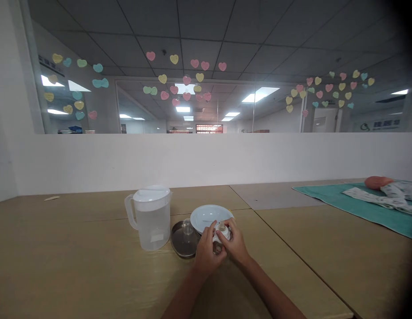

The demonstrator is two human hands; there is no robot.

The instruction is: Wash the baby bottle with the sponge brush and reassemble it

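Fingers on both hands are closed around one small piece, with the left hand (206, 256) and the right hand (238, 246) meeting just in front of the bowl. Widest in my view is the tan tabletop (82, 266). Across its far right lies a flat teal cloth (319, 195), well apart from my hands. Nearer, on my left, stands a tall translucent plastic pitcher (154, 223), upright, lid on, handle to the left. Beside it I see a round pale-blue bowl (207, 212) and, nearer me, a dark, shiny metal tray (184, 249), holding a little clear dome-shaped cover (187, 227).

Smallest is the held white-collared piece with a translucent, teat-like tip (222, 227), tip upward; my grip hides much of its lower part. I judge the step in hand to be close two-handed handling; any next move calls for steady support below and light pressure near the tip.
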